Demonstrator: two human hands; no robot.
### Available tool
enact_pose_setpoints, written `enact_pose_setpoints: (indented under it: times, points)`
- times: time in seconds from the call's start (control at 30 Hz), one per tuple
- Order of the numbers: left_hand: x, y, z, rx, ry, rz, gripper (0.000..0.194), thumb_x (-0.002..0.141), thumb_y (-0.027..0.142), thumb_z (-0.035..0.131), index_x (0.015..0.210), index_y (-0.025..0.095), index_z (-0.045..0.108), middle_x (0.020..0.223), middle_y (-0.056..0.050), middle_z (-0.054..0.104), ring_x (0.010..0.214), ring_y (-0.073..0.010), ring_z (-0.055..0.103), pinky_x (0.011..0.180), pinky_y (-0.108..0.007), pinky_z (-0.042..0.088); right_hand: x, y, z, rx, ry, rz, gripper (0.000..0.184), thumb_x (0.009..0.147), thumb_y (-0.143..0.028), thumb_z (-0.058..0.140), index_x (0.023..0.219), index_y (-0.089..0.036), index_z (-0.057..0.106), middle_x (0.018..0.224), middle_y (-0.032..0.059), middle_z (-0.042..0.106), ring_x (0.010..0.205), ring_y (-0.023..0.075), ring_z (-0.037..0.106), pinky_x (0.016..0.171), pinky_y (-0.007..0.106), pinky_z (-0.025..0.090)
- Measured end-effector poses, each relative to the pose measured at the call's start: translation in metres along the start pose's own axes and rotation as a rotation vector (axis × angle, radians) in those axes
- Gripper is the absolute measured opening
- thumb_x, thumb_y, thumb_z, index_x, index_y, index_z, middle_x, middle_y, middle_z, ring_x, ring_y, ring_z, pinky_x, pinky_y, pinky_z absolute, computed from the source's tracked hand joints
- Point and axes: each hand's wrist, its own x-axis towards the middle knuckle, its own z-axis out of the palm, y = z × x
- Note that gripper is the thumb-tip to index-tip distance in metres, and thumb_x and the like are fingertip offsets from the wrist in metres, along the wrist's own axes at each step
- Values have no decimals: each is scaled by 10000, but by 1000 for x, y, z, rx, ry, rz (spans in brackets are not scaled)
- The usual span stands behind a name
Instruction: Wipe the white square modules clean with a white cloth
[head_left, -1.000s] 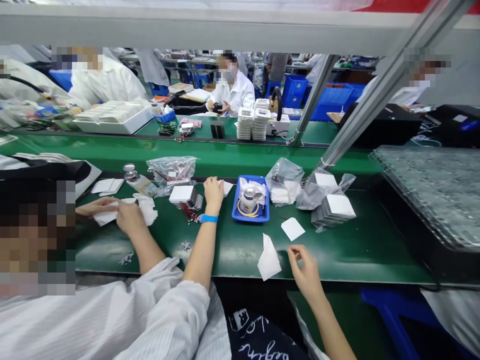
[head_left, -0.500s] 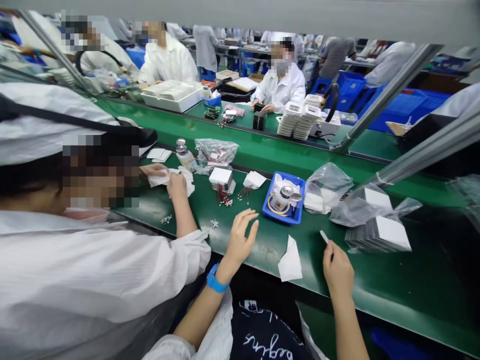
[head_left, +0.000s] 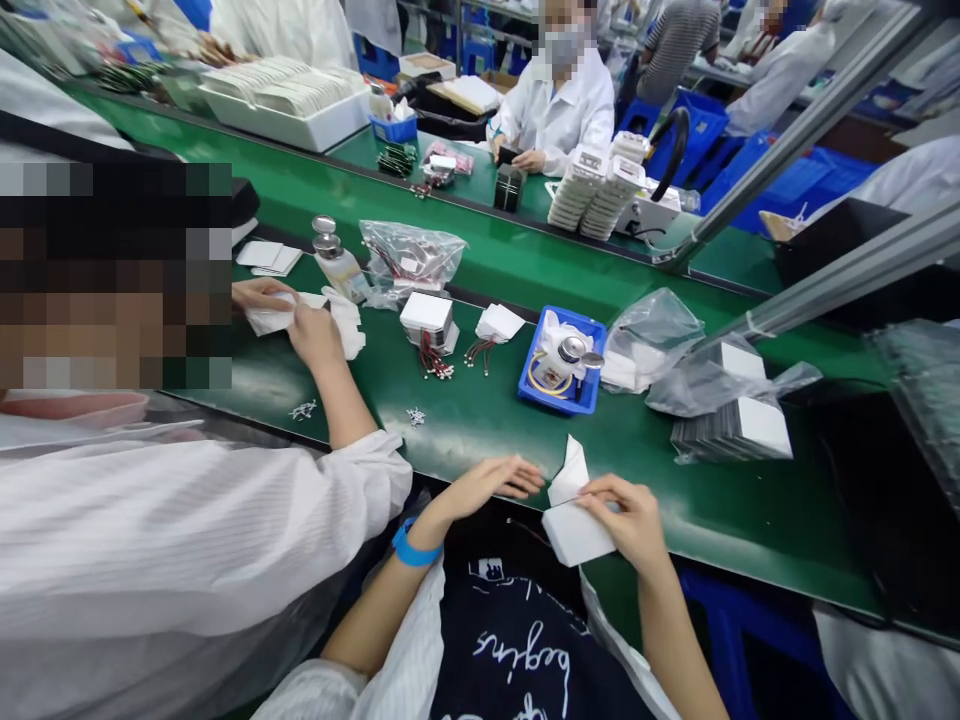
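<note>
Right hand [head_left: 634,515] pinches a flat white panel [head_left: 577,535] with rounded corners between thumb and fingers, over the front edge of the green, smooth-topped bench [head_left: 465,435]. Left hand [head_left: 491,482], fingers extended and empty, is just left of the panel. Behind the panel, a creased white sheet [head_left: 571,468] lies near that edge. Dark shirt [head_left: 525,620] reads "begins" in white script. Label on the bottle [head_left: 553,366] in the blue tray [head_left: 556,403] is illegible.

The white square [head_left: 576,535], earlier lying beyond the right hand [head_left: 621,512], is now in its fingers; the left hand [head_left: 487,486] has come close beside it.
</note>
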Motion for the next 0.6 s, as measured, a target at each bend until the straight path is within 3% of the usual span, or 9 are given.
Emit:
enact_pose_setpoints:
  times: [0.1, 0.2, 0.4, 0.6]
  points:
    - [-5, 7, 2, -14, -254, -86, 499, 780, 615, 701, 944, 145, 734, 854, -54, 715, 775, -168, 657, 756, -289, 545, 6, -13, 23, 44, -142, -7, 256, 815, -435, 731, 743, -189, 723, 491, -30, 596, 449, 111, 542, 503, 223, 438]
    - [-12, 8, 3, -53, -351, -156, 517, 784, 650, 665, 842, 138, 695, 737, -6, 633, 679, -140, 617, 686, -285, 551, 7, -16, 34, 64, -141, 4, 247, 818, -428, 732, 802, -183, 704, 510, -41, 565, 475, 105, 513, 519, 222, 440]
    - [-24, 7, 7, -107, -281, -185, 479, 858, 626, 592, 940, 158, 654, 837, -7, 581, 784, -153, 634, 732, -292, 572, 3, -16, 31, 57, -223, -79, 179, 873, -335, 685, 1004, -213, 690, 706, -15, 582, 657, 127, 556, 644, 243, 478]
    - [-28, 12, 9, -114, -243, -181, 404, 911, 546, 570, 1004, 164, 664, 879, -20, 592, 836, -180, 663, 769, -323, 583, 2, -18, 29, 51, -212, -94, 173, 907, -283, 655, 1066, -227, 688, 800, 15, 626, 731, 147, 594, 692, 274, 501]
